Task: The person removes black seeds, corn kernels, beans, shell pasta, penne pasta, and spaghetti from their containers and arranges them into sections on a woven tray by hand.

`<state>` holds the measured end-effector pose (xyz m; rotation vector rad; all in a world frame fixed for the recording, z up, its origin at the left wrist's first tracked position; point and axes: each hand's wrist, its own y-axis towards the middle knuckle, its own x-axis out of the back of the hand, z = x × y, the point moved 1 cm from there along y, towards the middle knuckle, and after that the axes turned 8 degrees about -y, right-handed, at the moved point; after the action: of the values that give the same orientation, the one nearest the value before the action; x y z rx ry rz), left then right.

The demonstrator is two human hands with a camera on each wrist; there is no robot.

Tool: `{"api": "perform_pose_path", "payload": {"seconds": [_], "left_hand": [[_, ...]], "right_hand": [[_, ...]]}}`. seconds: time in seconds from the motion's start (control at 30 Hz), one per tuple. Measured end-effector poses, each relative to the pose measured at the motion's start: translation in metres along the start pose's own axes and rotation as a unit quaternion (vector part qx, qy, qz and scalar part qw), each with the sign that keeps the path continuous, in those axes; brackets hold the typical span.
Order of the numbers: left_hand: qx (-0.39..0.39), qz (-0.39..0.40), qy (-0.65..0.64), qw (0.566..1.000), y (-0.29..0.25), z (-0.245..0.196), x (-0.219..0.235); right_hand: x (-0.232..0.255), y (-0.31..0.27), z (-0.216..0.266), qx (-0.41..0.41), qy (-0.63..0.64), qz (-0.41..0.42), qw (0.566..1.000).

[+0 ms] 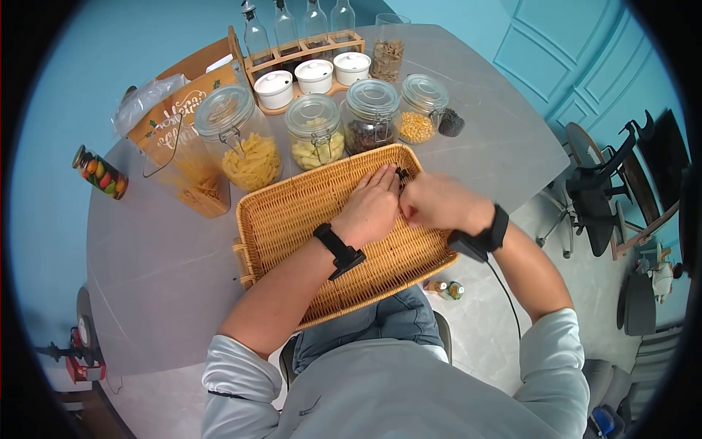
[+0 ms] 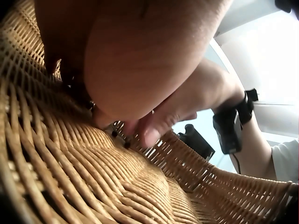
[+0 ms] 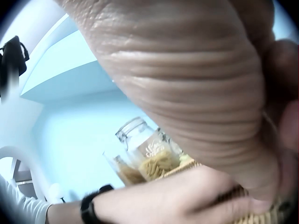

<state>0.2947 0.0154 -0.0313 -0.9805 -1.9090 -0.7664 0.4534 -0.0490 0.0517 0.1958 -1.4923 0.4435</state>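
Note:
A shallow wicker basket lies before the person at the table's near edge. Inside it the left hand reaches toward the far right corner, palm down with fingers fairly straight. Small dark pieces, bean-like, lie at its fingertips. Beside it is the right hand, slightly blurred, its fingers bent down into the same corner. In the left wrist view the right thumb is close to a few dark pieces on the weave. I cannot tell whether the right fingers pinch any.
Behind the basket stand clip-top jars of pasta, pale pieces, dark pieces and corn kernels. A small container of black pieces is beside the corn. Farther back are white pots and a bottle rack.

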Motion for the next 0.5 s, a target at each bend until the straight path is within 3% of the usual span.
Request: {"api": "perform_pose_path", "payload": {"seconds": [0.1, 0.23, 0.4, 0.5], "left_hand": [[-0.023, -0.008, 0.02, 0.999, 0.0, 0.008, -0.004], [-0.031, 0.042, -0.016, 0.998, 0.0, 0.012, 0.004], [-0.031, 0.077, -0.021, 0.996, 0.0, 0.009, 0.01], [-0.043, 0.072, -0.019, 0.996, -0.002, 0.012, 0.009]], "right_hand": [[-0.019, -0.005, 0.01, 0.019, -0.075, -0.05, 0.996], [-0.017, 0.001, 0.0, 0.005, -0.152, -0.119, 0.981], [-0.008, 0.012, -0.023, -0.007, -0.173, -0.172, 0.97], [0.01, 0.007, -0.03, -0.023, -0.086, -0.21, 0.974]]}}
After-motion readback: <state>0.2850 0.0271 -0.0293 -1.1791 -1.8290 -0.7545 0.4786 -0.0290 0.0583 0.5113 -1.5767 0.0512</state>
